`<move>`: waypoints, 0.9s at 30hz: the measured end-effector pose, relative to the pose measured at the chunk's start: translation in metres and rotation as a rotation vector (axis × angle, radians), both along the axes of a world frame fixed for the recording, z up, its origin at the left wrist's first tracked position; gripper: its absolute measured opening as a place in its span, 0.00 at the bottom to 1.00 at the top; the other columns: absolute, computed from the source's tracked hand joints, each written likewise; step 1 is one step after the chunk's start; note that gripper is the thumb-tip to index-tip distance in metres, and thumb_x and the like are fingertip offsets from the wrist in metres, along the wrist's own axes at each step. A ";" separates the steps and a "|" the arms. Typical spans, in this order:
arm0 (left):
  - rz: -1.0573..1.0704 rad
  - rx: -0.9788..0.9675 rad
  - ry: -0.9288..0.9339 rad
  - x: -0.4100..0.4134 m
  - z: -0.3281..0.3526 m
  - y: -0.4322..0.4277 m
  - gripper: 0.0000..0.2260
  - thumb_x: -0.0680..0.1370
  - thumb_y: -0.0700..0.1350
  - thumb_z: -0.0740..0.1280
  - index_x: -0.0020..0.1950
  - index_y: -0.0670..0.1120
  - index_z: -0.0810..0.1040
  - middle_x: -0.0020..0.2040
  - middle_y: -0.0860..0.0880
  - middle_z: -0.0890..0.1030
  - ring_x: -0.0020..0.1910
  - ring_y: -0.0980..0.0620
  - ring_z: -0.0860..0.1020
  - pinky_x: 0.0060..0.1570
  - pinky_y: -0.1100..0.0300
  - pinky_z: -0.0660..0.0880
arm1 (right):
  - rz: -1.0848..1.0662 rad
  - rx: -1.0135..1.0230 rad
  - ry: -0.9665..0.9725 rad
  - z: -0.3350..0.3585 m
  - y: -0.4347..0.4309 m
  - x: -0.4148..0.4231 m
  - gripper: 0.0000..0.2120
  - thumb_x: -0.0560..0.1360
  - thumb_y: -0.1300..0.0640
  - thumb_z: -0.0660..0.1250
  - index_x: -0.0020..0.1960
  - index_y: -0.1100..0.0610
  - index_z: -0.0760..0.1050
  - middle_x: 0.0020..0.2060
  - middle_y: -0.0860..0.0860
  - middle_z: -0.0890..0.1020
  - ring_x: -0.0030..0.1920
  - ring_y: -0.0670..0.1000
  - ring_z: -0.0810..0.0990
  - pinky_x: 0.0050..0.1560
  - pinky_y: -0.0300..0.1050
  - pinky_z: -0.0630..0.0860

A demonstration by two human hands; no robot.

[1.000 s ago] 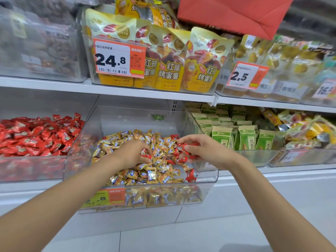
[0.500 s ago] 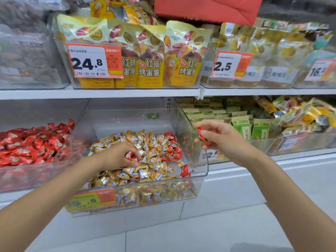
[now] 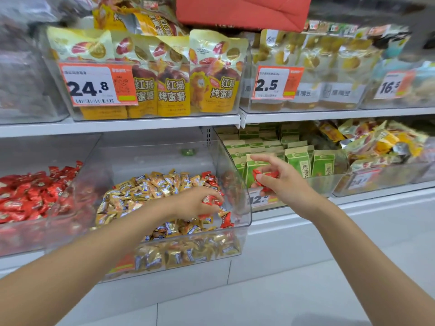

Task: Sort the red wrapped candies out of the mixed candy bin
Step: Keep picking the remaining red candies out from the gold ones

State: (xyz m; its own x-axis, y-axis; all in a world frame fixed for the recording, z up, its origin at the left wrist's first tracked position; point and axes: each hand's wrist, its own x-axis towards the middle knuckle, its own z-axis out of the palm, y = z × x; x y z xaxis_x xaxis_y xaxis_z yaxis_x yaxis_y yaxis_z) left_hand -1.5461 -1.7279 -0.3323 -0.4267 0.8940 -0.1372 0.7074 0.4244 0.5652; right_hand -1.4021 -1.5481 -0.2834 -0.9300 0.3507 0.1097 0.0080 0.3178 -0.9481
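While the right hand [image 3: 282, 182] hangs outside the bin, just right of its side wall, it clenches a small bunch of red wrapped candies [image 3: 263, 176] in curled fingers, with the forefinger stretched out above them. Inside the clear plastic mixed candy bin [image 3: 244, 223], the left hand [image 3: 195, 203] lies palm down on the pile of gold wrapped candies [image 3: 150, 187]. Its fingertips curl round one more red wrapper at the right side of the heap.

What remains to sort sits on that same side. A loose strip of red pieces [image 3: 210, 178] runs from far to near along the right wall and ends in a single red candy [image 3: 226, 220] by the near right corner. That strip lies just right of the left hand's fingertips, with its length running near to far, so the left hand is the nearer one for the next pick.

A neighbouring clear bin filled with red candies [image 3: 28, 198] stands well apart to the left, beyond the whole gold pile. If that is where the reds belong, both handfuls must travel left, and the right hand has the longer way, across the mixed bin.
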 end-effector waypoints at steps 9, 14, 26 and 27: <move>-0.094 -0.291 0.183 -0.003 -0.043 0.036 0.25 0.76 0.55 0.67 0.71 0.49 0.69 0.70 0.49 0.72 0.67 0.47 0.71 0.65 0.53 0.69 | 0.059 0.077 -0.029 -0.010 0.005 0.007 0.19 0.79 0.69 0.61 0.61 0.47 0.72 0.47 0.51 0.75 0.36 0.42 0.80 0.39 0.40 0.81; -0.083 -0.291 0.074 -0.006 -0.045 0.044 0.22 0.77 0.53 0.66 0.68 0.44 0.71 0.59 0.47 0.77 0.55 0.46 0.75 0.52 0.57 0.70 | 0.055 0.069 -0.047 -0.012 0.008 0.003 0.18 0.79 0.69 0.61 0.60 0.49 0.74 0.46 0.51 0.75 0.34 0.39 0.80 0.38 0.38 0.80; 0.003 -0.129 -0.087 -0.013 -0.031 0.026 0.05 0.78 0.50 0.66 0.46 0.50 0.79 0.44 0.43 0.79 0.40 0.46 0.74 0.44 0.49 0.73 | 0.017 0.044 -0.078 -0.010 -0.004 -0.002 0.16 0.79 0.69 0.61 0.61 0.53 0.75 0.46 0.53 0.75 0.37 0.43 0.79 0.40 0.40 0.80; -0.006 -0.116 -0.090 -0.008 -0.029 0.027 0.06 0.78 0.50 0.67 0.48 0.48 0.80 0.41 0.50 0.78 0.39 0.48 0.74 0.42 0.52 0.72 | 0.014 0.048 -0.079 -0.010 -0.005 -0.002 0.16 0.79 0.68 0.61 0.61 0.53 0.76 0.46 0.52 0.75 0.35 0.41 0.78 0.40 0.40 0.80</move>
